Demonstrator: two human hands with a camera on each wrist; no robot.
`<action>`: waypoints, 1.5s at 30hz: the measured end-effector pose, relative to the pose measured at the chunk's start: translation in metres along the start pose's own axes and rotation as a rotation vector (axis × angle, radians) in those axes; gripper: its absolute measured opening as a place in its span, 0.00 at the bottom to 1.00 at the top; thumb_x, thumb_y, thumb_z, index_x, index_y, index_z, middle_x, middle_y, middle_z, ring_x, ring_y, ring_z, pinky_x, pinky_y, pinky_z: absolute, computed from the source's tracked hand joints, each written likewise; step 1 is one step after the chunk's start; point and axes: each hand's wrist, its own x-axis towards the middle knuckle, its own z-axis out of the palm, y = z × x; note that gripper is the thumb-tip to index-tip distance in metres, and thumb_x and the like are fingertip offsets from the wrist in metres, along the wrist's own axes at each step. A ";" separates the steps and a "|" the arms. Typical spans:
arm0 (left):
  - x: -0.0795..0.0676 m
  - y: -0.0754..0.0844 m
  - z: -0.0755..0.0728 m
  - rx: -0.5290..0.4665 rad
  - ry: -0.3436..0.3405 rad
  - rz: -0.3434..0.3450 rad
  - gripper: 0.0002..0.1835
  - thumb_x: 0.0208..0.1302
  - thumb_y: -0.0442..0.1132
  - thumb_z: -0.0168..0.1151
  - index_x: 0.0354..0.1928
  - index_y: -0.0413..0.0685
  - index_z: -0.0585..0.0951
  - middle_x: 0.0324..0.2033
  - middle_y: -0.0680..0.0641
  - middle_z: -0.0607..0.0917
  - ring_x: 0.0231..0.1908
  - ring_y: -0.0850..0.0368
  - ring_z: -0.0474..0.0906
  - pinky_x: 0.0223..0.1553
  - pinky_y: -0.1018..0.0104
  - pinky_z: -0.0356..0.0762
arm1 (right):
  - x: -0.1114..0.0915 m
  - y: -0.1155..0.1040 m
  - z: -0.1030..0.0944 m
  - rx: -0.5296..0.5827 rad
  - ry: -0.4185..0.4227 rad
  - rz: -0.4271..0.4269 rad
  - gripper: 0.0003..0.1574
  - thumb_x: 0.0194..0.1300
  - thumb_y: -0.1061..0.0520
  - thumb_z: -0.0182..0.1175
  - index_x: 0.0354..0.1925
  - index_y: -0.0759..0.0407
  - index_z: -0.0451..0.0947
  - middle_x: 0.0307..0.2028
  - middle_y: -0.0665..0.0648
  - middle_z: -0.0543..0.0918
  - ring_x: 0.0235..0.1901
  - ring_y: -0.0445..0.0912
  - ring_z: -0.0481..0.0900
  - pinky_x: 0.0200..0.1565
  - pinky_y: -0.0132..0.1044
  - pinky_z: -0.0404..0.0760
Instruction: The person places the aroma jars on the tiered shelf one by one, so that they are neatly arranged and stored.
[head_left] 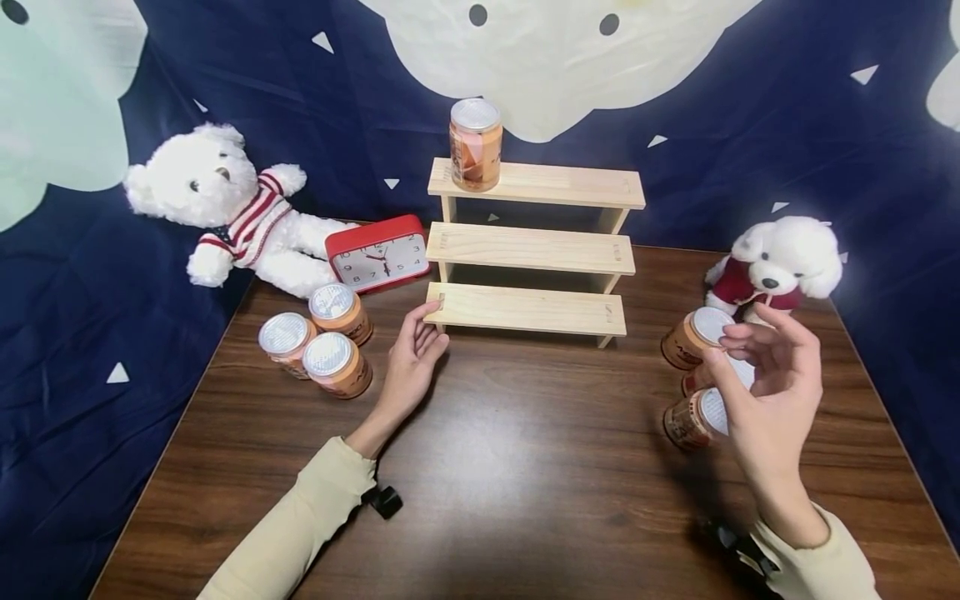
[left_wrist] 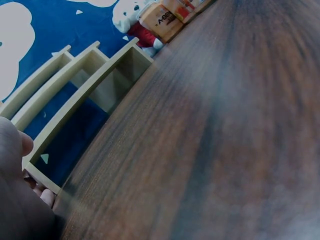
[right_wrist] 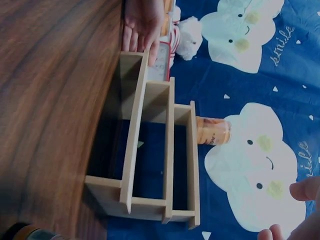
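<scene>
A three-step wooden shelf [head_left: 525, 308] stands at the back middle of the table. My left hand [head_left: 411, 354] holds the left end of its lowest step, an index finger at the board's corner and other fingers lower by the side panel. In the left wrist view, the left hand [left_wrist: 20, 185] partly covers that end. My right hand [head_left: 776, 392] hovers over a group of orange-labelled cans [head_left: 684, 343] at the right, thumb and fingers curved apart with nothing between them. It partly hides those cans. One more can [head_left: 476, 150] stands upright on the top step's left end.
Several similar cans [head_left: 341, 367] stand together at the left. Behind them are a red alarm clock [head_left: 378, 254] and a white teddy bear [head_left: 240, 208] in a striped shirt. A white plush dog [head_left: 783, 258] sits behind the right cans. A dark blue patterned cloth [head_left: 300, 100] hangs behind.
</scene>
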 end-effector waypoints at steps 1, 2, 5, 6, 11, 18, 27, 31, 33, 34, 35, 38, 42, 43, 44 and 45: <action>0.000 0.001 0.000 -0.002 0.000 -0.007 0.29 0.80 0.26 0.61 0.79 0.41 0.71 0.78 0.35 0.75 0.77 0.41 0.72 0.81 0.55 0.71 | -0.001 0.000 -0.002 -0.006 0.001 -0.001 0.38 0.56 0.87 0.63 0.66 0.78 0.76 0.44 0.64 0.88 0.45 0.51 0.85 0.54 0.35 0.84; 0.000 0.001 0.000 -0.004 0.002 -0.012 0.29 0.80 0.26 0.61 0.79 0.41 0.71 0.78 0.35 0.75 0.77 0.42 0.72 0.81 0.54 0.71 | -0.003 0.001 -0.004 -0.014 0.001 0.000 0.38 0.56 0.87 0.63 0.66 0.78 0.75 0.44 0.64 0.88 0.45 0.51 0.85 0.54 0.35 0.84; -0.001 0.003 0.000 -0.017 0.004 -0.015 0.29 0.80 0.24 0.61 0.78 0.40 0.71 0.78 0.35 0.74 0.76 0.41 0.72 0.81 0.52 0.71 | -0.007 0.001 -0.009 -0.038 -0.001 0.006 0.39 0.56 0.87 0.64 0.67 0.77 0.75 0.45 0.63 0.88 0.47 0.51 0.84 0.54 0.34 0.83; -0.001 0.003 0.000 -0.018 0.006 -0.015 0.29 0.80 0.24 0.61 0.78 0.40 0.71 0.78 0.35 0.74 0.76 0.40 0.72 0.81 0.52 0.71 | -0.009 0.002 -0.010 -0.045 -0.002 0.007 0.39 0.56 0.87 0.64 0.67 0.77 0.75 0.45 0.63 0.87 0.47 0.51 0.84 0.53 0.34 0.83; -0.001 0.003 0.001 -0.018 0.003 -0.014 0.29 0.79 0.25 0.62 0.78 0.41 0.72 0.78 0.35 0.75 0.76 0.42 0.72 0.81 0.54 0.71 | -0.015 0.003 -0.016 -0.051 0.013 0.017 0.40 0.55 0.88 0.64 0.67 0.78 0.75 0.44 0.63 0.87 0.47 0.51 0.84 0.53 0.33 0.83; -0.001 0.003 0.001 -0.020 0.001 -0.016 0.29 0.79 0.24 0.61 0.79 0.39 0.71 0.78 0.34 0.74 0.77 0.41 0.71 0.81 0.52 0.70 | -0.024 0.008 -0.024 -0.019 0.046 0.014 0.42 0.53 0.91 0.62 0.66 0.79 0.74 0.44 0.63 0.87 0.47 0.51 0.84 0.51 0.32 0.85; -0.002 0.004 0.002 -0.022 0.005 -0.015 0.29 0.79 0.24 0.62 0.79 0.40 0.72 0.78 0.36 0.75 0.77 0.42 0.72 0.81 0.54 0.71 | -0.034 0.012 -0.041 -0.041 0.077 0.015 0.43 0.52 0.92 0.62 0.67 0.79 0.74 0.45 0.64 0.87 0.46 0.50 0.84 0.51 0.32 0.86; -0.001 0.004 0.002 -0.017 -0.001 -0.012 0.30 0.79 0.24 0.62 0.79 0.41 0.71 0.77 0.36 0.75 0.76 0.43 0.72 0.80 0.55 0.72 | -0.039 0.014 -0.050 -0.140 0.087 0.002 0.42 0.53 0.89 0.65 0.67 0.79 0.75 0.45 0.62 0.87 0.46 0.48 0.84 0.51 0.30 0.84; -0.001 0.004 0.002 -0.016 -0.004 -0.011 0.30 0.79 0.24 0.62 0.79 0.41 0.71 0.77 0.35 0.76 0.76 0.43 0.72 0.80 0.55 0.72 | -0.042 0.014 -0.054 -0.172 0.094 0.000 0.42 0.52 0.88 0.66 0.67 0.79 0.75 0.45 0.61 0.87 0.45 0.48 0.84 0.51 0.29 0.83; -0.001 0.005 0.002 -0.013 -0.004 -0.013 0.30 0.79 0.24 0.62 0.79 0.41 0.71 0.77 0.35 0.76 0.76 0.43 0.72 0.80 0.55 0.72 | -0.043 0.015 -0.055 -0.181 0.097 0.002 0.42 0.52 0.88 0.66 0.67 0.79 0.75 0.45 0.61 0.87 0.45 0.47 0.84 0.51 0.29 0.83; -0.001 0.005 0.002 -0.011 -0.004 -0.013 0.30 0.79 0.24 0.62 0.79 0.41 0.71 0.77 0.35 0.76 0.76 0.43 0.72 0.80 0.55 0.72 | -0.044 0.015 -0.056 -0.190 0.101 0.004 0.42 0.52 0.88 0.66 0.67 0.79 0.75 0.46 0.61 0.87 0.45 0.47 0.84 0.51 0.29 0.83; -0.001 0.005 0.001 -0.011 -0.002 -0.014 0.29 0.79 0.24 0.62 0.79 0.41 0.72 0.77 0.36 0.76 0.76 0.43 0.73 0.81 0.55 0.71 | -0.047 0.016 -0.059 -0.189 0.115 0.021 0.43 0.52 0.88 0.66 0.67 0.79 0.75 0.46 0.61 0.87 0.45 0.47 0.84 0.51 0.28 0.83; 0.000 0.004 0.000 -0.013 0.000 -0.018 0.29 0.80 0.25 0.61 0.78 0.40 0.71 0.77 0.36 0.75 0.76 0.43 0.73 0.81 0.56 0.71 | -0.051 0.016 -0.062 -0.295 0.124 0.050 0.44 0.52 0.87 0.67 0.68 0.77 0.76 0.45 0.58 0.87 0.45 0.45 0.83 0.52 0.26 0.82; 0.000 0.004 0.000 -0.014 -0.002 -0.018 0.29 0.80 0.25 0.61 0.79 0.40 0.71 0.77 0.36 0.75 0.76 0.43 0.72 0.81 0.55 0.71 | -0.052 0.017 -0.063 -0.339 0.122 0.055 0.44 0.52 0.87 0.68 0.68 0.77 0.76 0.45 0.56 0.87 0.45 0.44 0.83 0.51 0.26 0.81; 0.000 0.003 0.000 -0.016 -0.003 -0.018 0.29 0.80 0.25 0.61 0.79 0.40 0.71 0.77 0.36 0.75 0.76 0.43 0.72 0.81 0.55 0.71 | -0.053 0.017 -0.064 -0.380 0.119 0.058 0.45 0.52 0.87 0.68 0.69 0.77 0.75 0.45 0.55 0.87 0.45 0.44 0.83 0.51 0.25 0.81; 0.000 0.004 0.000 -0.018 -0.003 -0.018 0.29 0.80 0.25 0.61 0.79 0.40 0.71 0.77 0.35 0.75 0.76 0.42 0.72 0.81 0.55 0.71 | -0.054 0.017 -0.065 -0.420 0.116 0.058 0.45 0.51 0.87 0.68 0.69 0.78 0.75 0.45 0.54 0.87 0.46 0.43 0.83 0.51 0.25 0.81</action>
